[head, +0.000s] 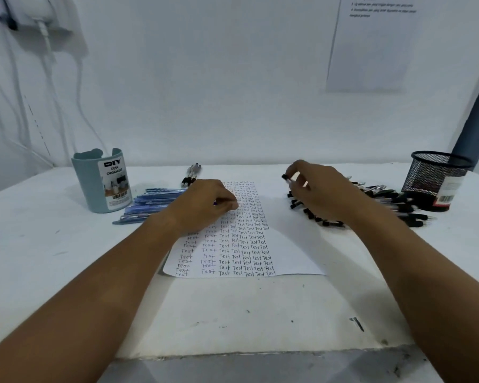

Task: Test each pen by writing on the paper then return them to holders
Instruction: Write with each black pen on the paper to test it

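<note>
Black-capped clear pen (288,178) at 1 o'clock – right hand (320,189) pinches it above the black pen pile (385,201). Left hand (205,204), curled narrow, pins the white "Test" paper (288,244), prob. steadying it for writing.

paper (274,244) flat, blue pens (152,201) left, black pens (387,201) right

The bench (67,272) looked matt white and scuffed. The paper (288,244) was smooth and matt. At nine o'clock stood a matt plastic holder (90,186); at three o'clock, a black wire-mesh metal cup (426,172).
</note>
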A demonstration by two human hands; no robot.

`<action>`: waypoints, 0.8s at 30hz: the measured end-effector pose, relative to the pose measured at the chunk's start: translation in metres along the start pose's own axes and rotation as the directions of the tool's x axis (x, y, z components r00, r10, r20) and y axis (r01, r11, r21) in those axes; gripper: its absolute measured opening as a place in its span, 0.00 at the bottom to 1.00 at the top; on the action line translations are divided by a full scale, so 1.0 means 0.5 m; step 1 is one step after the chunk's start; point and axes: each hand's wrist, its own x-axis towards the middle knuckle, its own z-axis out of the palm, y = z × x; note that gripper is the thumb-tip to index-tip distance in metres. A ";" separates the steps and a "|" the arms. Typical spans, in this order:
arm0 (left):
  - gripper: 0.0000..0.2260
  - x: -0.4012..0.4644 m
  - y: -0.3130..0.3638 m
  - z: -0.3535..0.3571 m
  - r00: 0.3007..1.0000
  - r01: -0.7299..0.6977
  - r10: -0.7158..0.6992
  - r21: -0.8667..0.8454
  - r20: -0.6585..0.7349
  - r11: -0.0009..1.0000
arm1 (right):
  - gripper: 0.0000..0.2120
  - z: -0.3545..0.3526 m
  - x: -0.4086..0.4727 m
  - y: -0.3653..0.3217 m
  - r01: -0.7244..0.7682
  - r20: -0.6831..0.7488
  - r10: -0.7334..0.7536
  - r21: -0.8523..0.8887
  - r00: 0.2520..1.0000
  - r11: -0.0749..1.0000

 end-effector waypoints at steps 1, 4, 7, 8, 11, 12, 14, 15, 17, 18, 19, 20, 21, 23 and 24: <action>0.09 -0.002 0.002 0.000 1.000 -0.001 0.001 -0.006 0.002 1.000 | 0.10 0.011 0.001 0.002 0.025 -0.089 -0.023 0.023 0.996 0.999; 0.10 -0.005 0.012 -0.001 1.000 -0.023 0.023 -0.025 -0.004 0.999 | 0.15 0.028 -0.003 -0.001 0.085 -0.324 -0.030 0.158 0.946 0.984; 0.09 -0.006 0.020 0.000 0.999 -0.040 0.040 -0.033 -0.006 0.999 | 0.15 0.028 -0.009 -0.011 0.038 -0.355 0.145 0.461 0.924 0.887; 0.09 -0.007 0.022 0.000 0.999 -0.037 0.037 -0.035 -0.004 0.999 | 0.13 0.027 -0.010 -0.014 0.003 -0.319 0.229 0.590 0.920 0.807; 0.09 -0.013 0.026 0.000 1.000 -0.017 0.017 -0.045 0.008 0.999 | 0.08 0.022 -0.011 -0.027 -0.083 -0.171 0.403 0.838 0.899 0.540; 0.09 -0.015 0.027 -0.001 1.000 -0.006 0.007 -0.053 0.011 0.999 | 0.10 0.021 -0.011 -0.029 -0.094 -0.113 0.422 0.893 0.900 0.440; 0.09 -0.019 0.029 -0.001 1.000 0.021 -0.020 -0.081 0.012 0.996 | 0.15 0.017 -0.014 -0.032 -0.100 -0.007 0.423 0.968 0.906 0.232; 0.09 -0.019 0.029 -0.001 0.999 0.034 -0.033 -0.093 0.017 0.995 | 0.13 0.017 -0.019 -0.033 -0.102 0.023 0.404 0.979 0.914 0.175; 0.09 -0.021 0.030 -0.001 0.998 0.057 -0.053 -0.103 0.043 0.993 | 0.03 0.019 -0.025 -0.027 -0.120 0.022 0.376 0.964 0.926 0.239; 0.09 -0.022 0.030 0.000 0.996 0.066 -0.060 -0.110 0.058 0.992 | 0.06 0.021 -0.029 -0.024 -0.149 0.017 0.374 0.933 0.927 0.327; 0.08 -0.023 0.029 0.001 0.995 0.077 -0.069 -0.126 0.066 0.989 | 0.10 0.022 -0.034 -0.021 -0.181 0.014 0.372 0.891 0.928 0.417; 0.07 -0.024 0.029 0.001 0.995 0.083 -0.073 -0.146 0.068 0.986 | 0.12 0.021 -0.039 -0.021 -0.199 0.017 0.369 0.866 0.929 0.459; 0.07 -0.026 0.027 0.003 0.995 0.085 -0.075 -0.159 0.067 0.984 | 0.13 0.021 -0.045 -0.023 -0.214 0.034 0.366 0.860 0.930 0.463; 0.06 -0.026 0.025 0.005 0.995 0.082 -0.070 -0.162 0.074 0.983 | 0.13 0.027 -0.059 -0.027 -0.232 0.085 0.337 0.876 0.938 0.424; 0.06 -0.025 0.024 0.006 0.994 0.078 -0.066 -0.157 0.084 0.984 | 0.12 0.031 -0.066 -0.032 -0.228 0.100 0.321 0.891 0.942 0.392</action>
